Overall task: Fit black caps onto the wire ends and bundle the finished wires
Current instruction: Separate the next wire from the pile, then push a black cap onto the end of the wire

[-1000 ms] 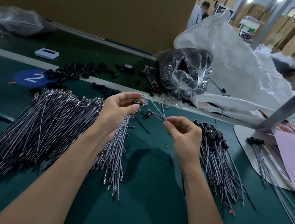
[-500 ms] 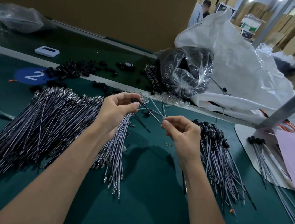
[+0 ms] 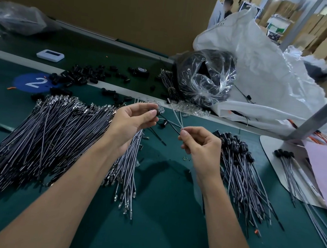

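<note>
Far left: a big heap of bare wires (image 3: 41, 136) lies on the desk (image 3: 158, 215) with no caps fitted. Loose black caps (image 3: 82, 74) are scattered behind it.

Left hand (image 3: 132, 122): fingers curled, thumb and fingertips pinching one cap (image 3: 156, 111) above the desk.

Right hand (image 3: 200, 146): fingers curled, thumb and forefinger pinching a few thin wires (image 3: 177, 115), ends pointing up and away. Cannot tell whether a wire end already meets the cap.

Right: a smaller pile of capped wires (image 3: 241, 169), no tie visible round it.

Judgement: capping is under way with a minority done. Most wires remain, and this pile is not yet bundled.
</note>
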The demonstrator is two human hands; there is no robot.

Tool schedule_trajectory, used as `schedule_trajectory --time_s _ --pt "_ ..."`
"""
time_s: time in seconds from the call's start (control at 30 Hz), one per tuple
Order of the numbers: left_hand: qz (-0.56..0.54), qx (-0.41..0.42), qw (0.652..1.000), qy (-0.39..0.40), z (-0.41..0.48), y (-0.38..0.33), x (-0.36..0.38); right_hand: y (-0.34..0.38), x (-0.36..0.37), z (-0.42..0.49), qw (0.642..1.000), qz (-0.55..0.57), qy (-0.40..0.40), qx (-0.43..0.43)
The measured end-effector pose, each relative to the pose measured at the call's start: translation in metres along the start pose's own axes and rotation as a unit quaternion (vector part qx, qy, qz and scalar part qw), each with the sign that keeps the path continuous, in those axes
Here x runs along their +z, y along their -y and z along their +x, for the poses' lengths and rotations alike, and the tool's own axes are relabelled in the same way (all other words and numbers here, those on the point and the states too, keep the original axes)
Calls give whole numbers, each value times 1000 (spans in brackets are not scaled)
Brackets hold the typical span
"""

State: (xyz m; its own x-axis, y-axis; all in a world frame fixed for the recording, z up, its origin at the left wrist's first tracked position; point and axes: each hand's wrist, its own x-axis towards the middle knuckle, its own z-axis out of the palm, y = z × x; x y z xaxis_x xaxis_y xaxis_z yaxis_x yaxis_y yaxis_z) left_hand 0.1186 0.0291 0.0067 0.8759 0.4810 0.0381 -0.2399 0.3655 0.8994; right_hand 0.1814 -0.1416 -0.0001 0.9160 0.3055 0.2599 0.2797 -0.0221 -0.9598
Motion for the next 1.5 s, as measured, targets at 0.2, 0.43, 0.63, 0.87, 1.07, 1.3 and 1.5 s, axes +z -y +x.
schedule_trajectory --time_s 0.2,0.43,0.63,0.87,1.07,1.3,1.5 --pt "19 7 1000 11 -1 3 2 0 2 0 1000 -22 8 -18" --pt "105 31 993 53 -4 12 13 -2 4 0 998 -50 8 -38" --pt "55 17 997 48 -4 12 12 0 7 -1 998 -44 -15 -52" --pt "72 10 996 57 -5 13 14 1 7 -1 998 -28 -17 -48" --pt "130 8 986 104 -8 14 17 0 8 -1 998 -32 -9 -62" --pt "107 13 988 109 -10 11 18 -2 8 0 998 -20 -4 -51" --pt "27 4 1000 -6 -10 8 17 -1 1 2 991 -21 -99 -86"
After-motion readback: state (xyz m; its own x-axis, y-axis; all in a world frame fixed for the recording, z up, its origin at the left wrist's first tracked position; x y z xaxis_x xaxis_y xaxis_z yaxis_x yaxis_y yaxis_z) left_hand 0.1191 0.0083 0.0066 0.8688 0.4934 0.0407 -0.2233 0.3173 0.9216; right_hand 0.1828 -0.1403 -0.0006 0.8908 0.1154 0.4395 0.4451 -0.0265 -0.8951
